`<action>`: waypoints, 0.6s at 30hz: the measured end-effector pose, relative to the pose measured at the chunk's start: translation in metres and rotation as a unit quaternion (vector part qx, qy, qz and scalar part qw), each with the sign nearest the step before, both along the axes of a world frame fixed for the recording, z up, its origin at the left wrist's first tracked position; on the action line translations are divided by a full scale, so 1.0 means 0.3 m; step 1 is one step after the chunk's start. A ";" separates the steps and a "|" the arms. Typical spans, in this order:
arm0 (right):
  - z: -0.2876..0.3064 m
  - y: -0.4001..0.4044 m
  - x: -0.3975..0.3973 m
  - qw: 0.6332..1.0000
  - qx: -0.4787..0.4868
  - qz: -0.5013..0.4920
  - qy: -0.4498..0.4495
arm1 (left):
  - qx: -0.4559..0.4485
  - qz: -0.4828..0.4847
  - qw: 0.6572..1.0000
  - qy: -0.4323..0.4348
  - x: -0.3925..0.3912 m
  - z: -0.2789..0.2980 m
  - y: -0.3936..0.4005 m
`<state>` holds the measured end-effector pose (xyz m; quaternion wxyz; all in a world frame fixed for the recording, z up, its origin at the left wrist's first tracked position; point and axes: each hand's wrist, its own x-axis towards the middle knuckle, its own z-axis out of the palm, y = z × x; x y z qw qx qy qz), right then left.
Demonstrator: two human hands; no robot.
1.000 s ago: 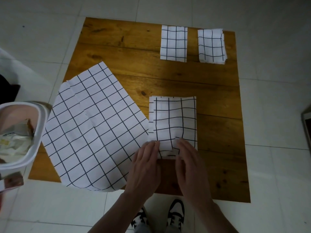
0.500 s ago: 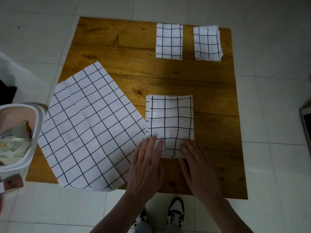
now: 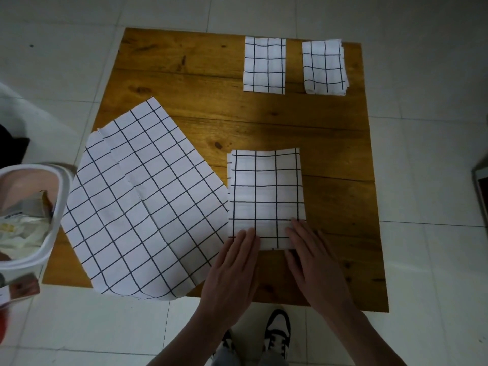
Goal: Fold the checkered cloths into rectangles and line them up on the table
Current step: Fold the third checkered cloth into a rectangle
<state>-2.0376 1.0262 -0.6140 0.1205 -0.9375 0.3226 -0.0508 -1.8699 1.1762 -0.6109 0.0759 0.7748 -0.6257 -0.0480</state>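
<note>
A white cloth with a black grid, folded to a rectangle (image 3: pixel 266 196), lies near the front middle of the wooden table (image 3: pixel 184 75). My left hand (image 3: pixel 232 270) lies flat, fingers together, with its fingertips on the cloth's near left corner. My right hand (image 3: pixel 314 260) lies flat with its fingertips on the near right corner. Neither hand grips anything. Two smaller folded cloths sit side by side at the far right: one (image 3: pixel 264 65) and another (image 3: pixel 324 67). A large, partly unfolded checkered cloth (image 3: pixel 142 202) lies at an angle on the left, hanging over the front edge.
A white-rimmed container (image 3: pixel 34 215) with crumpled paper and packets stands at the left edge of view, beside the table. White floor tiles surround the table. My two shoes (image 3: pixel 274 336) show below the table's front edge. A dark object (image 3: pixel 480 186) sits on the floor at the right.
Both hands slid apart along the near edge of the folded cloth, from its middle toward the two corners. The cloth's bulges flattened out.
</note>
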 end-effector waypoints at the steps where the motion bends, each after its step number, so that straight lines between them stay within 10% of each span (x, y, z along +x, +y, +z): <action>1: -0.001 -0.004 -0.004 1.000 -0.005 0.007 0.004 | 0.001 0.000 1.000 0.002 0.001 -0.005 0.003; 18: 0.088 -0.037 -0.038 0.997 -0.047 0.060 -0.004 | 0.060 0.055 0.997 -0.003 -0.009 0.038 -0.050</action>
